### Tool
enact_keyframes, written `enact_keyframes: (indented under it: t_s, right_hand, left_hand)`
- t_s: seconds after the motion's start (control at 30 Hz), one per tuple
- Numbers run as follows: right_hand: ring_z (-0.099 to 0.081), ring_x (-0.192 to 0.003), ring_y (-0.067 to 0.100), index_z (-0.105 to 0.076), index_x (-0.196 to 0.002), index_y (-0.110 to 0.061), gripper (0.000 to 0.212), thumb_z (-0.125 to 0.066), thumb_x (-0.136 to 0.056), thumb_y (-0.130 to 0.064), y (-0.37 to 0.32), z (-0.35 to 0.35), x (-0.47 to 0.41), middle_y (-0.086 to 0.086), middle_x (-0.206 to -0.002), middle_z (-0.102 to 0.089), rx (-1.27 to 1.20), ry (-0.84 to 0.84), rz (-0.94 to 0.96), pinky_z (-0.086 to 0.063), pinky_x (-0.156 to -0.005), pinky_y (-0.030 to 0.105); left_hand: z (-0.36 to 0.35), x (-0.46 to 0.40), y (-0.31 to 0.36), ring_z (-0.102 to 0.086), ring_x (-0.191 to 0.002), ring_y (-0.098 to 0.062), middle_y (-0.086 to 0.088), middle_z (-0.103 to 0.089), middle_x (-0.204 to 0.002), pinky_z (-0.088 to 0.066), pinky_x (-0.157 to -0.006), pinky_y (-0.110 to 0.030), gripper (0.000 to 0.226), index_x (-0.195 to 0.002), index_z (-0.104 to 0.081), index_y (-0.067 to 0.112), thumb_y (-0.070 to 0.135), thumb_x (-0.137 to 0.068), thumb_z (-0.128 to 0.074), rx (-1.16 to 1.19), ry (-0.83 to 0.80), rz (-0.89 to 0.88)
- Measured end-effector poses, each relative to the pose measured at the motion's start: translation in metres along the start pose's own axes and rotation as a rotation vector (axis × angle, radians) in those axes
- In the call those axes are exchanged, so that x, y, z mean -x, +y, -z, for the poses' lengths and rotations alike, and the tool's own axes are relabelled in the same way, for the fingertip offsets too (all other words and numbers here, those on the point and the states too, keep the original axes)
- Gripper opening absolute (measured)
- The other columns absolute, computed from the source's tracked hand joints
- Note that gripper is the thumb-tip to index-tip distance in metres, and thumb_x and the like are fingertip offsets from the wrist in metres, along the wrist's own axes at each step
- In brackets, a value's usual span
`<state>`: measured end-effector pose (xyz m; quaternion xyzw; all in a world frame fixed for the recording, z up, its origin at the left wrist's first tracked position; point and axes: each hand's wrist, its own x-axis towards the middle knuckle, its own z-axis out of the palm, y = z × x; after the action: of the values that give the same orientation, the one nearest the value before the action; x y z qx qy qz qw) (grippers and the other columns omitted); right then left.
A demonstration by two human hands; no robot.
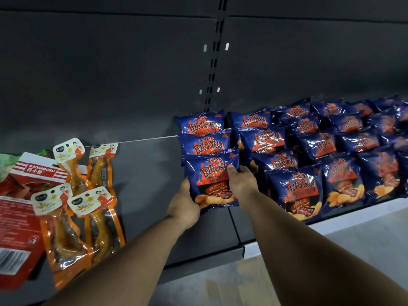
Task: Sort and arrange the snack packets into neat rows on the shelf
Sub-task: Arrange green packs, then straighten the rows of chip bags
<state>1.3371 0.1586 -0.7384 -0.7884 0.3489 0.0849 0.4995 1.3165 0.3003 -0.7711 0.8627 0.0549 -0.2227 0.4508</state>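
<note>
Head view: a blue "Barbecue Flavor" chip packet [212,180] is gripped by left hand [184,205] and right hand [239,183], beside red "KAIXIAOCHAI" pouch [33,173].

Two bare forearms reach in from the lower edge of the view, each ending in a bare hand: the left hand [184,205] and the right hand [239,181]. No sleeve, cuff, glove, watch or ring shows anywhere along them; both arms are uncovered as far back as the frame reaches.
</note>
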Motion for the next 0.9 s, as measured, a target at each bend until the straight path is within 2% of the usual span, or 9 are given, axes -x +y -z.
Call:
enact_keyframes:
  t_s: [0.2,0.33,0.47,0.53,0.6,0.67,0.73,0.8,0.9]
  right_hand:
    - [-0.05,-0.093,0.022,-0.042,-0.137,-0.014,0.049,-0.036,-0.1,-0.045,-0.001,0.002,0.001,0.008,-0.111,-0.054,0.048,0.017,-0.013,-0.038,-0.078,0.031]
    - [-0.055,-0.102,0.027,-0.041,-0.138,-0.01,0.057,-0.037,-0.098,-0.049,-0.004,0.001,0.002,0.012,-0.12,-0.057,0.016,0.038,-0.044,-0.041,-0.079,0.033]
    - [-0.054,-0.115,0.032,-0.041,-0.137,-0.008,0.061,-0.038,-0.096,-0.053,-0.006,0.002,0.004,0.015,-0.127,-0.055,-0.015,0.103,-0.038,-0.043,-0.09,0.037]
    - [-0.054,-0.114,0.032,-0.042,-0.136,-0.007,0.06,-0.04,-0.096,-0.052,-0.007,0.004,0.005,0.015,-0.127,-0.056,-0.037,0.139,-0.036,-0.043,-0.09,0.038]
    - [-0.055,-0.113,0.033,-0.044,-0.135,-0.007,0.06,-0.042,-0.095,-0.052,-0.009,0.004,0.007,0.015,-0.126,-0.056,-0.039,0.171,-0.034,-0.043,-0.086,0.037]
    - [-0.057,-0.109,0.034,-0.05,-0.129,-0.008,0.059,-0.044,-0.093,-0.055,-0.012,0.003,0.01,0.015,-0.122,-0.058,-0.023,0.222,-0.019,-0.045,-0.083,0.038]
    - [-0.058,-0.105,0.035,-0.056,-0.119,-0.008,0.057,-0.048,-0.089,-0.056,-0.015,0.002,0.013,0.015,-0.117,-0.06,0.024,0.298,0.014,-0.048,-0.085,0.041]
    - [-0.059,-0.099,0.035,-0.061,-0.108,-0.007,0.047,-0.052,-0.088,-0.049,-0.019,0.002,0.02,0.014,-0.109,-0.061,0.058,0.383,0.082,-0.05,-0.083,0.04]
    - [-0.057,-0.066,0.025,-0.061,-0.075,-0.008,0.031,-0.052,-0.093,-0.031,-0.026,0.003,0.032,0.009,-0.073,-0.06,0.062,0.335,0.232,-0.041,-0.061,0.025]
  left_hand:
    - [0.003,0.008,0.007,-0.056,-0.1,-0.021,-0.002,-0.06,-0.118,-0.042,-0.076,-0.027,0.066,-0.144,-0.027,0.028,0.014,-0.088,-0.059,0.021,-0.017,0.002]
    - [0.006,0.013,0.008,-0.06,-0.106,-0.025,-0.002,-0.063,-0.12,-0.049,-0.086,-0.032,0.069,-0.142,-0.031,0.026,0.016,-0.082,-0.065,0.055,-0.006,0.012]
    - [0.012,0.018,0.009,-0.06,-0.108,-0.022,0.001,-0.062,-0.12,-0.045,-0.083,-0.026,0.07,-0.139,-0.032,0.027,0.031,-0.081,-0.071,0.079,0.003,0.013]
    - [0.017,0.022,0.011,-0.057,-0.113,-0.021,0.0,-0.061,-0.124,-0.042,-0.084,-0.025,0.077,-0.144,-0.027,0.024,0.03,-0.081,-0.071,0.108,0.003,0.012]
    - [0.022,0.024,0.014,-0.054,-0.118,-0.023,-0.005,-0.059,-0.129,-0.043,-0.092,-0.028,0.088,-0.15,-0.016,0.019,0.025,-0.081,-0.071,0.126,0.011,0.022]
    - [0.027,0.026,0.017,-0.052,-0.122,-0.025,-0.008,-0.055,-0.134,-0.04,-0.097,-0.029,0.091,-0.152,-0.009,0.017,0.02,-0.083,-0.069,0.126,0.023,0.034]
    - [0.032,0.03,0.018,-0.051,-0.123,-0.024,-0.008,-0.054,-0.135,-0.038,-0.096,-0.027,0.088,-0.152,-0.006,0.018,0.015,-0.085,-0.064,0.119,0.043,0.029]
    - [0.038,0.033,0.018,-0.052,-0.121,-0.022,-0.005,-0.056,-0.131,-0.037,-0.091,-0.023,0.083,-0.152,-0.005,0.018,0.012,-0.089,-0.058,0.112,0.065,0.009]
    - [0.049,0.039,0.017,-0.054,-0.116,-0.018,0.0,-0.06,-0.117,-0.035,-0.082,-0.018,0.076,-0.152,-0.008,0.017,0.013,-0.091,-0.054,0.11,0.089,-0.009]
